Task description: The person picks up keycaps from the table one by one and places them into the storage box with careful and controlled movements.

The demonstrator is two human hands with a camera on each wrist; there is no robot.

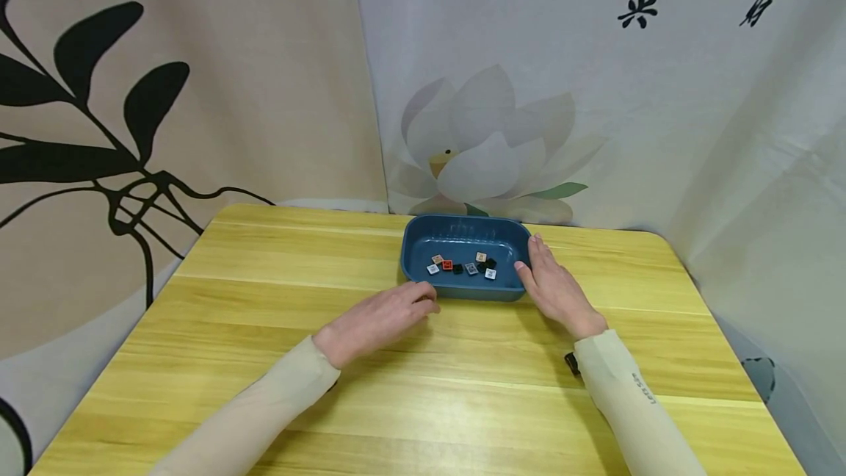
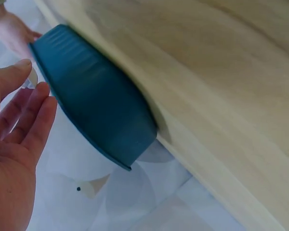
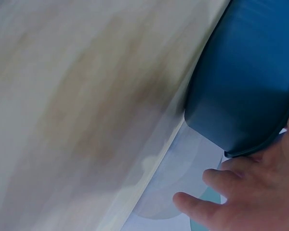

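A blue rectangular tray (image 1: 456, 292) stands near the table's far edge. Inside it lie several small square keycap-like pieces, among them a red one (image 1: 447, 265) and a white one (image 1: 490, 274). My left hand (image 1: 386, 316) is just in front of the tray's near left corner. In the left wrist view its thumb and fingertips pinch a small white piece (image 2: 33, 77), mostly hidden. At the tray's right end, my right hand (image 1: 558, 292) holds the wall, thumb over the rim and fingers along the outside; the right wrist view shows those fingers (image 3: 200, 207) spread.
The wooden table (image 1: 423, 402) reaches back to a printed curtain (image 1: 304, 94). Its far edge (image 1: 317, 210) runs close behind the tray. Dark wrist straps show at the sleeve ends.
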